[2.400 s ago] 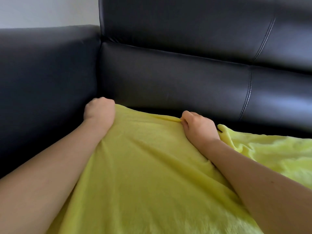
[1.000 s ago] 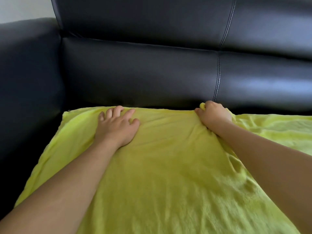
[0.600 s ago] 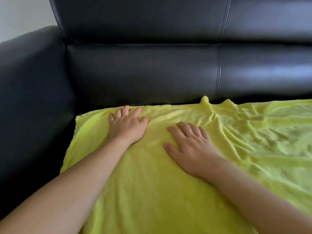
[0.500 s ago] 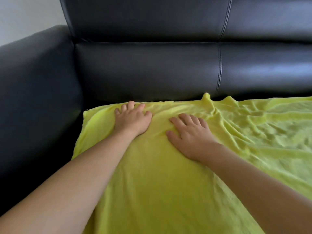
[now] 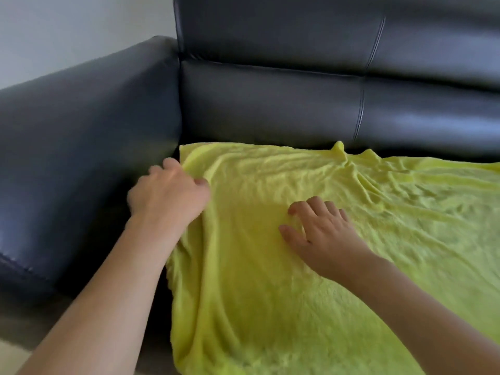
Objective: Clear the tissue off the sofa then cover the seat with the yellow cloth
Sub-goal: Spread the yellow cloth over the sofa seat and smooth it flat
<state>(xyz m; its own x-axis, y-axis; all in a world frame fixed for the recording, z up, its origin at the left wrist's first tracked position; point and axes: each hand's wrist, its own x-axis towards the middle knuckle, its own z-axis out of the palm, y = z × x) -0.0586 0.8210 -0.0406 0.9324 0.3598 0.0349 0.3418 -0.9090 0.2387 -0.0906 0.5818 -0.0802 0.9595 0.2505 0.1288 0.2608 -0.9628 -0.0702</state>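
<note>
The sofa (image 5: 257, 104) was smooth, glossy black leather with stitched seams. Over its seat lay the cloth (image 5: 311, 266), fluffy yellow fleece, rippled toward the back edge. The left hand (image 5: 169, 194) had slid from the middle to the cloth's left edge by the armrest, fingers curled on the hem. The right hand (image 5: 322, 234) pressed flat, fingers spread.

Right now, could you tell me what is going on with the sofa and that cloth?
A person is spreading a yellow cloth over the seat of a black leather sofa. The left hand grips the cloth's left edge beside the armrest, while the right hand lies flat on it, fingers spread. The cloth covers the visible seat but is wrinkled. No tissue is visible.
</note>
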